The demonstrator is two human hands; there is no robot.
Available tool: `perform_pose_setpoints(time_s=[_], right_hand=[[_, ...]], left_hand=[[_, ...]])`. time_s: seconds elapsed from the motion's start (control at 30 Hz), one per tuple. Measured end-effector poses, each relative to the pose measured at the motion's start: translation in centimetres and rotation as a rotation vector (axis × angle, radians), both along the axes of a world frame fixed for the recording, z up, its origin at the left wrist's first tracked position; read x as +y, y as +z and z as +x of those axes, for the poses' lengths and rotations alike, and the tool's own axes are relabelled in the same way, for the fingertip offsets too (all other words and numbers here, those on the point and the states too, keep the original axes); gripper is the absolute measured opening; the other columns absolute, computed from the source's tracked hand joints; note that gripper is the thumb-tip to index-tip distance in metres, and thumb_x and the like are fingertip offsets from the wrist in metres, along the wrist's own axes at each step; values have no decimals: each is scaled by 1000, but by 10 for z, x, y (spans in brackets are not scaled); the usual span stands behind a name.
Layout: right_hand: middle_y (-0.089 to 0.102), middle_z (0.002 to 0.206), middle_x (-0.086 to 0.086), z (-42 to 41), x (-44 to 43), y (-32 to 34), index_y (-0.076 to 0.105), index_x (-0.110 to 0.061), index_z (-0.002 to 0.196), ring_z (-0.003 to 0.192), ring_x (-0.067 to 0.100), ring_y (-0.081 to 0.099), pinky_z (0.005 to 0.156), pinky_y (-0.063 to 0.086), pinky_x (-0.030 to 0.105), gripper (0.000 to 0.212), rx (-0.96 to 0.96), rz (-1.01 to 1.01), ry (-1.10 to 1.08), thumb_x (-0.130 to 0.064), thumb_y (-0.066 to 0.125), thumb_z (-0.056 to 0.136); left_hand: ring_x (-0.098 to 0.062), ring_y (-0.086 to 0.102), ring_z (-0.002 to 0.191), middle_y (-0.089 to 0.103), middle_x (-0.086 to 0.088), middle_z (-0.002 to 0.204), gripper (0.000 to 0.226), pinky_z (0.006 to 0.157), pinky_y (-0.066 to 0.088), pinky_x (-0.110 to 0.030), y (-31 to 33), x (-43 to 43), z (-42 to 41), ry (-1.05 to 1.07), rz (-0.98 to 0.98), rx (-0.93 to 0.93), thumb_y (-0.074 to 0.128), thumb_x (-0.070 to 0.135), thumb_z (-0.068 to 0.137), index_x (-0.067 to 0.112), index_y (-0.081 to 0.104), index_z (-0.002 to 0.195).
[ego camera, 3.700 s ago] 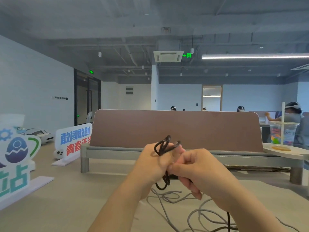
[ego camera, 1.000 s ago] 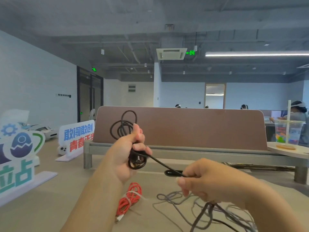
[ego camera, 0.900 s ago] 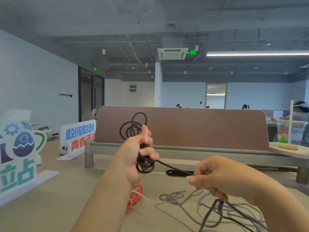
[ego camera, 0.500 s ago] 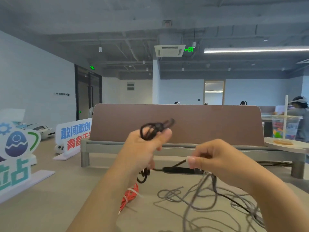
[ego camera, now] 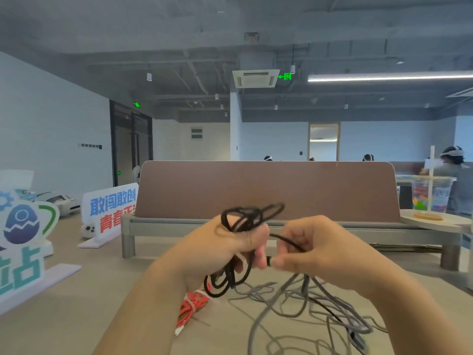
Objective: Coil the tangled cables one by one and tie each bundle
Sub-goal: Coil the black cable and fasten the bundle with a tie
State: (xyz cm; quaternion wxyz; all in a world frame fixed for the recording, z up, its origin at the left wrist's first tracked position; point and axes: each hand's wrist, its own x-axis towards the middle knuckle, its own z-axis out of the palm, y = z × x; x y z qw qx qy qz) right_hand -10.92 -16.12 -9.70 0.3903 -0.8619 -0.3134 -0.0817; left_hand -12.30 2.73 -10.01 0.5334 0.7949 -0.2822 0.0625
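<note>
My left hand (ego camera: 220,248) grips a coiled black cable (ego camera: 245,219) above the table; loops stick out above my fingers and hang below my palm. Close beside it, my right hand (ego camera: 317,249) pinches the free end of that black cable near its plug. Grey cables (ego camera: 289,303) lie tangled on the table under my right hand, and some strands rise toward it. A red cable bundle (ego camera: 192,307) with a white tie lies on the table below my left wrist.
A brown desk divider (ego camera: 266,185) on a grey rail runs across the back of the table. Printed signs (ego camera: 110,208) stand at the left. A plastic cup with a straw (ego camera: 431,193) sits on a round stand at the right. People work behind it.
My right hand has come in toward my left hand, bringing the black cable's free end up to the coil. The slack between the hands has shortened.
</note>
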Motion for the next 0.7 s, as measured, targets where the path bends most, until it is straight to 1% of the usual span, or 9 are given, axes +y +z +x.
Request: perform_pose_setpoints(time_s=[0.07,0.13,0.2,0.27,0.33,0.43,0.53,0.63,0.7], right_hand=[[52,50,-9,5,-1,-7,64,-15,72,46,4,43,47,36,15,16,96,-123,-33,-26,76,74],[59,52,-8,17,-3,-22,66,-14,76,45,4,50,48,42,15,15,183,-270,-138,-27,74,76],[60,47,-5,31,-9,-42,64,-16,76,40,6,52,50,47,21,14,283,-405,-238,-28,66,82],[60,44,-7,43,-18,-53,60,-18,75,38,6,53,57,51,24,13,367,-491,-320,-27,62,84],[66,58,-7,43,-22,-51,64,-20,83,51,6,63,64,53,22,16,333,-509,-341,-35,65,82],[70,82,-7,38,-11,-32,54,-30,111,77,6,67,74,51,23,48,201,-205,-308,-52,70,72],[72,82,-3,28,-1,-16,36,-29,135,82,10,66,72,50,26,78,172,84,-351,-49,73,70],[63,97,-2,23,-3,-10,25,-26,143,85,12,59,61,42,22,82,129,301,-435,-35,73,77],[61,104,-6,18,-5,-6,34,-27,139,91,12,58,59,40,19,70,42,366,-468,-29,71,80]], left_hand=[[-14,49,46,55,2,50,29,45,41,-21,4,2,2,8,-331,161,62,39,77,19,57,56],[-7,44,37,44,8,45,25,37,38,-16,14,10,1,-58,-665,285,58,37,74,20,49,58],[-4,39,35,37,9,43,27,36,35,-14,19,27,3,-16,-771,263,55,41,77,23,43,60],[-5,37,36,35,10,44,29,36,35,-17,18,39,8,111,-727,239,56,43,79,23,44,63],[-5,34,36,34,10,44,30,37,33,-17,8,39,16,200,-680,265,56,41,86,22,46,64],[-6,32,37,32,11,43,34,39,31,-18,1,31,24,153,-676,340,56,41,87,22,45,60],[-8,32,39,30,9,44,41,41,33,-20,1,19,23,132,-630,337,66,47,73,24,39,52],[-10,30,39,27,8,42,44,44,32,-23,-3,9,23,214,-526,280,71,39,75,25,40,48],[-12,29,36,30,7,38,49,46,31,-24,-7,5,23,267,-376,250,70,33,81,22,42,42]])
